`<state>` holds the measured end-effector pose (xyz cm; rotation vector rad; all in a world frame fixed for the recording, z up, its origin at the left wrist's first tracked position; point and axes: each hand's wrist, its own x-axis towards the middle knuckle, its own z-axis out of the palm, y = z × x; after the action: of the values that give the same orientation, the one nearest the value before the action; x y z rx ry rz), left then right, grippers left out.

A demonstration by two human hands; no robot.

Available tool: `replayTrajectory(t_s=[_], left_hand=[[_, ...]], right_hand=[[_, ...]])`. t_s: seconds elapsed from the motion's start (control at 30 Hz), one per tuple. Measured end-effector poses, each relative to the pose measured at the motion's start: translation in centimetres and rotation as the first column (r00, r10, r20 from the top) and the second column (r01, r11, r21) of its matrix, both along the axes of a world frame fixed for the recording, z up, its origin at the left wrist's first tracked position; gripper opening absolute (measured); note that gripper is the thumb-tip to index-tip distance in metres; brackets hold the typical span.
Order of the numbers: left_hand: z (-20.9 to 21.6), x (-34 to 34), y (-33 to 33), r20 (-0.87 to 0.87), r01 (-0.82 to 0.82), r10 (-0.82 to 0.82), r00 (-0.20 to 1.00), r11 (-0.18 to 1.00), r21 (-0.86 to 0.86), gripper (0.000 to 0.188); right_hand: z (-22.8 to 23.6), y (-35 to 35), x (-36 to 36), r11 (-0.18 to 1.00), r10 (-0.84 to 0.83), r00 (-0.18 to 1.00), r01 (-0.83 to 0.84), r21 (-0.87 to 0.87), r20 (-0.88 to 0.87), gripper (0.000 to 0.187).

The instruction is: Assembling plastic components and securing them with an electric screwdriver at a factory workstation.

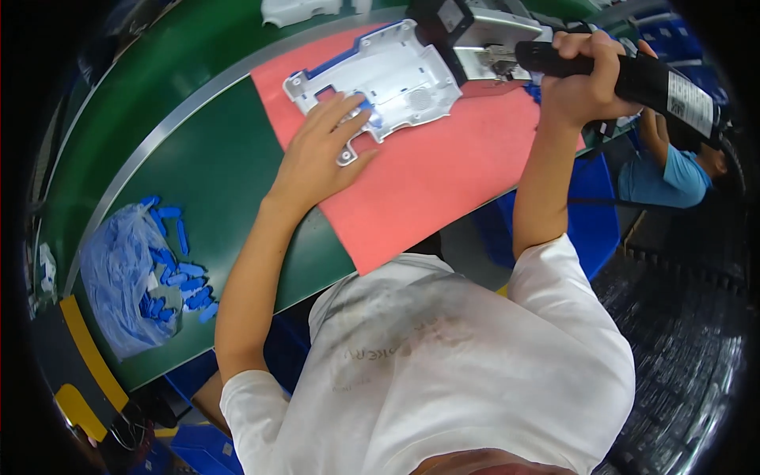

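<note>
A white plastic housing (pixel 412 75) with ribs, screw posts and blue edging lies hollow side up on the pink mat (pixel 427 182). My left hand (pixel 323 146) rests on its lower left corner, fingers stretched out, near a small blue part (pixel 369 111) inside the shell. Raised to the right of the housing, my right hand (pixel 590 75) wraps round a black electric screwdriver (pixel 673 95) with a white label. Its body slants across the fist, with one end over a metal screw feeder (pixel 499 63). The bit cannot be made out.
At the left of the green table (pixel 214 158), a clear plastic bag (pixel 123 277) spills several small blue parts (pixel 190 281). More white housings (pixel 301 9) lie beyond the metal rail. Blue bins (pixel 594 214) stand below the table, and a co-worker in a blue shirt (pixel 665 178) is at right.
</note>
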<state>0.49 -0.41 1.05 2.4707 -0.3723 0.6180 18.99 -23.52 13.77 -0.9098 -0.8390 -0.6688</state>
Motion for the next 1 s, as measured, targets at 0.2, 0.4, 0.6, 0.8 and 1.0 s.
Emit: replayTrajectory(t_s=[0.2,0.4,0.6,0.8,1.0], left_hand=[[0.1,-0.3,-0.1,-0.043,-0.042,0.042,0.998,0.999,0.015,0.048],[0.4,-0.3,-0.1,-0.059,-0.055,0.053,0.997,0.998,-0.029,0.053],[0.5,-0.2,0.2,-0.051,-0.039,0.034,0.998,0.995,-0.097,0.069],[0.9,-0.6,0.6,-0.089,-0.006,-0.009,0.996,0.986,-0.168,0.070],[-0.3,-0.3,0.8,-0.077,-0.005,-0.011,0.997,0.981,-0.196,0.064]], right_hand=[[-1.6,-1.7,3.4,0.976,-0.159,0.986,0.152,-0.155,-0.039,0.041],[-3.5,-0.2,2.6,0.793,0.581,0.798,-0.509,0.334,-0.162,0.047],[-1.3,1.5,-2.2,0.977,0.140,0.971,-0.168,-0.135,-0.194,0.046],[-3.7,11.4,-7.6,0.931,0.231,0.930,-0.297,-0.213,-0.287,0.045],[-4.9,12.8,-7.5,0.922,0.207,0.902,-0.309,-0.232,-0.378,0.044]])
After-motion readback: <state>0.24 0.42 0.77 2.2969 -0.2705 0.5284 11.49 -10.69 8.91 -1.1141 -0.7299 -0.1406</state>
